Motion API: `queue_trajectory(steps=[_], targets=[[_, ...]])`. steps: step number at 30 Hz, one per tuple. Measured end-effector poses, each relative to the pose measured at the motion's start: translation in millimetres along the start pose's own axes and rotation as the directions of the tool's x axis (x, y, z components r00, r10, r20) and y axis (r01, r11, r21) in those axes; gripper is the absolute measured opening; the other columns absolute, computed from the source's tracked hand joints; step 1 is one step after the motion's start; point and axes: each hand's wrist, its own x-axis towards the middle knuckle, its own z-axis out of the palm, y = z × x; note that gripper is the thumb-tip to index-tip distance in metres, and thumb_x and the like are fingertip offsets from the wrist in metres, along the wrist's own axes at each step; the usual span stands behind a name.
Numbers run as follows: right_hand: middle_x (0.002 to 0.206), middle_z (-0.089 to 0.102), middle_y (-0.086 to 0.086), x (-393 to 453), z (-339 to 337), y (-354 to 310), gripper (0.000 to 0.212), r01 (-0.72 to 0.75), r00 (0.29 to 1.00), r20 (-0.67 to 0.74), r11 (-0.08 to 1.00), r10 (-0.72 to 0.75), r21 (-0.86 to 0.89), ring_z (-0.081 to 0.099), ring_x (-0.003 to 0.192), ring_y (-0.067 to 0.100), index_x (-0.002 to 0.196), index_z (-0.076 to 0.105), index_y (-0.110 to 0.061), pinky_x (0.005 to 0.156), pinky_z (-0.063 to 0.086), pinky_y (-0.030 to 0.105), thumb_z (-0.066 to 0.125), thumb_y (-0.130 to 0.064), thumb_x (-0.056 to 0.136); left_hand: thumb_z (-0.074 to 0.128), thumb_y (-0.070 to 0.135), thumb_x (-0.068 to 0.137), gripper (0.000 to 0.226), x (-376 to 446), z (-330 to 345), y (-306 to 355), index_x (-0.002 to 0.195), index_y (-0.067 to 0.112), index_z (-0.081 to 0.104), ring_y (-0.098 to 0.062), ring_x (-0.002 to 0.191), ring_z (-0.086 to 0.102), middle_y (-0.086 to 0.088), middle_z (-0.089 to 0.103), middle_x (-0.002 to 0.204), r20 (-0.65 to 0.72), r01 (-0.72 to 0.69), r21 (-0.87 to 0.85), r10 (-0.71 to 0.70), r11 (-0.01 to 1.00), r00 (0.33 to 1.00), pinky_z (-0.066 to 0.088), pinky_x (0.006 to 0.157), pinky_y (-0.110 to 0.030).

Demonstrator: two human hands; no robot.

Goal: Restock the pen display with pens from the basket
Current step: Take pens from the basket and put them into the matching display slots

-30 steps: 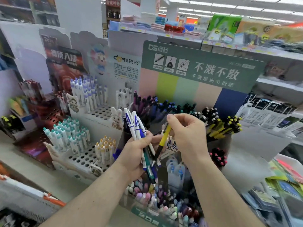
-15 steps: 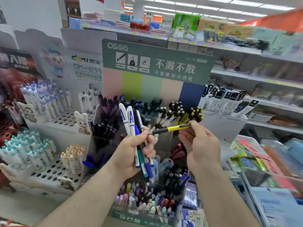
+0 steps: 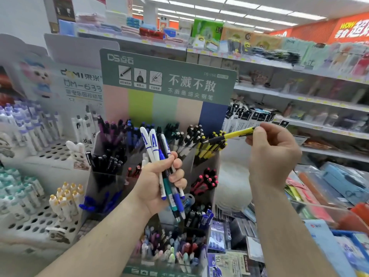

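My left hand (image 3: 157,182) grips a bunch of pens (image 3: 159,162) upright, white-and-blue caps on top, in front of the tiered pen display (image 3: 111,176). My right hand (image 3: 273,154) pinches a yellow-and-black pen (image 3: 231,135) by its rear end. That pen lies almost level, tip pointing left, just above the compartment of matching yellow pens (image 3: 209,148) at the display's upper right. Behind stands the green header card (image 3: 167,76). No basket is plainly in view.
White perforated racks (image 3: 46,220) with capped pens stand to the left. Lower display tiers hold pastel and dark pens (image 3: 169,250). Shelves of packaged stationery (image 3: 299,120) run along the right, with a blue bin edge (image 3: 339,234) at lower right.
The view has swung right. My right hand has carried the yellow pen rightward and up, from beside the bunch to above the yellow compartment. My left hand keeps the same grip.
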Motion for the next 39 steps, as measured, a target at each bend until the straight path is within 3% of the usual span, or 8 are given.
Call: queue_trajectory(steps=[8, 12, 16, 26, 31, 34, 37, 39], targets=[[0.082, 0.066, -0.01, 0.2, 36.3, 21.7, 0.015, 0.414, 0.907, 0.184, 0.883, -0.38, -0.221, 0.059, 0.079, 0.0, 0.095, 0.078, -0.008, 0.074, 0.041, -0.001, 0.067, -0.009, 0.085, 0.056, 0.011, 0.08, 0.014, -9.3, -2.6, 1.6, 0.093, 0.014, 0.051, -0.01, 0.045, 0.038, 0.001, 0.051, 0.068, -0.058, -0.02, 0.179, 0.031, 0.984, 0.998, 0.037, 0.047, -0.023], [0.09, 0.074, -0.001, -2.2, 48.2, 35.1, 0.017, 0.388, 0.867, 0.434, 0.878, -0.245, -0.281, 0.066, 0.088, 0.015, 0.101, 0.078, -0.012, 0.081, 0.048, 0.021, 0.067, -0.008, 0.088, 0.057, 0.011, 0.081, 0.017, -11.6, -6.2, 4.0, 0.097, 0.012, 0.053, -0.01, 0.045, 0.039, 0.0, 0.051, 0.069, -0.073, -0.015, 0.208, 0.031, 0.978, 0.997, 0.036, 0.047, -0.023], [0.102, 0.073, -0.003, -3.8, 51.5, 44.0, 0.018, 0.391, 0.869, 0.463, 0.818, -0.177, -0.421, 0.048, 0.109, 0.022, 0.102, 0.079, -0.02, 0.092, 0.034, 0.033, 0.068, -0.015, 0.089, 0.056, 0.012, 0.082, 0.021, -16.5, -7.9, 3.7, 0.103, 0.01, 0.055, -0.009, 0.046, 0.039, 0.0, 0.051, 0.07, -0.057, 0.016, 0.221, -0.003, 0.975, 0.998, 0.037, 0.046, -0.023], [0.108, 0.054, -0.007, 0.4, 50.8, 34.8, 0.018, 0.344, 0.848, 0.528, 0.713, 0.042, -0.611, 0.033, 0.115, 0.022, 0.098, 0.078, -0.031, 0.092, 0.021, 0.032, 0.065, -0.025, 0.089, 0.055, 0.008, 0.082, 0.036, -21.0, -2.8, 0.8, 0.116, 0.004, 0.062, -0.009, 0.047, 0.037, -0.001, 0.055, 0.071, 0.006, 0.059, 0.237, -0.062, 0.97, 0.998, 0.037, 0.047, -0.022], [0.093, 0.062, -0.002, -18.7, 43.0, 17.6, 0.016, 0.446, 0.871, 0.414, 0.78, -0.265, -0.439, 0.053, 0.096, 0.021, 0.089, 0.079, -0.019, 0.086, 0.038, 0.031, 0.067, -0.01, 0.084, 0.062, 0.007, 0.077, 0.037, -23.8, -4.9, -0.6, 0.114, 0.006, 0.06, -0.009, 0.045, 0.039, -0.005, 0.056, 0.072, 0.023, 0.12, 0.208, -0.128, 0.971, 0.992, 0.038, 0.046, -0.023], [0.085, 0.068, -0.009, -43.7, 44.1, 1.8, 0.011, 0.139, 0.801, 0.598, 0.957, 0.043, -0.255, 0.062, 0.082, 0.01, 0.094, 0.075, -0.024, 0.077, 0.052, 0.029, 0.07, -0.016, 0.087, 0.069, 0.015, 0.07, 0.026, -26.1, -5.7, -0.7, 0.092, 0.001, 0.067, -0.008, 0.044, 0.04, -0.007, 0.052, 0.069, 0.021, 0.169, 0.275, -0.182, 0.947, 0.983, 0.039, 0.046, -0.023], [0.098, 0.072, -0.003, -58.6, 45.7, -5.4, 0.022, -0.285, 0.509, 0.768, 0.918, 0.389, -0.276, 0.068, 0.083, 0.009, 0.116, 0.069, -0.023, 0.065, 0.054, 0.026, 0.066, -0.019, 0.095, 0.063, 0.009, 0.079, 0.033, -29.3, -3.6, 0.0, 0.109, 0.0, 0.054, -0.01, 0.045, 0.044, -0.013, 0.068, 0.089, -0.001, 0.147, 0.272, -0.153, 0.951, 0.988, 0.04, 0.045, -0.023], [0.101, 0.074, 0.007, -64.0, 44.0, -5.6, 0.018, -0.455, 0.432, 0.795, 0.864, 0.425, -0.214, 0.073, 0.081, 0.014, 0.113, 0.068, -0.018, 0.056, 0.057, 0.028, 0.061, -0.011, 0.097, 0.058, 0.012, 0.084, 0.035, -31.9, -2.0, 1.3, 0.118, 0.003, 0.053, -0.011, 0.046, 0.049, -0.017, 0.07, 0.098, -0.032, 0.124, 0.308, -0.12, 0.943, 0.992, 0.041, 0.043, -0.022]])
